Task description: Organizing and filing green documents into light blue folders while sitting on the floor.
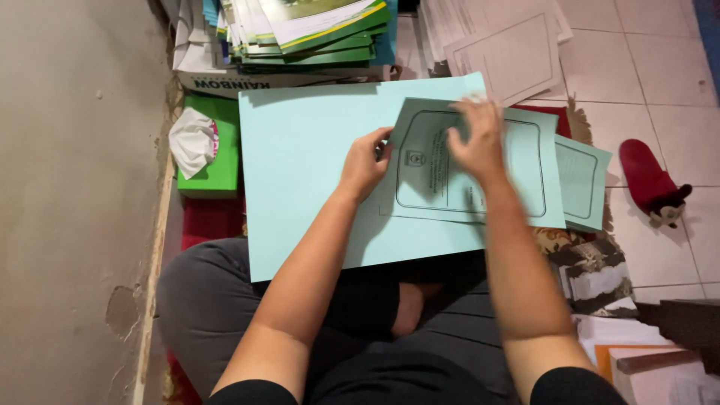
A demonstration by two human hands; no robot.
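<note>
A: What's at the far left?

B: A bare grey wall [67, 187], chipped low down. Just beside it sits a green tissue box [214, 161] with a white tissue [193, 140] puffed out of the top. Below the box, a strip of red cloth [210, 221].

A: And above that?

B: A stack of booklets [307, 34] with green edges, piled on a white carton [247, 81].

A: Then the hands?

B: The person sits cross-legged in dark trousers, with a big pale blue sheet [300, 172] across the lap. The left hand [365, 166] pinches the left edge of a printed green cover [450, 176] that lies on the sheet, thumb on top, fingers curled under.

A: The right one?

B: The right hand [474, 139] rests flat on the upper part of the same cover, fingers spread. It is blurred, so I cannot tell whether it grips anything or only presses.

A: What lies further right?

B: More green covers [585, 184] peek out from under the top one, fanned toward the right. Above them, white printed sheets [510, 45] on the tiled floor [660, 75]. Near the right edge, a red slipper [652, 184] with a toy face at its toe. Lower right, a patterned cloth [592, 274] and a few papers [615, 345].
</note>
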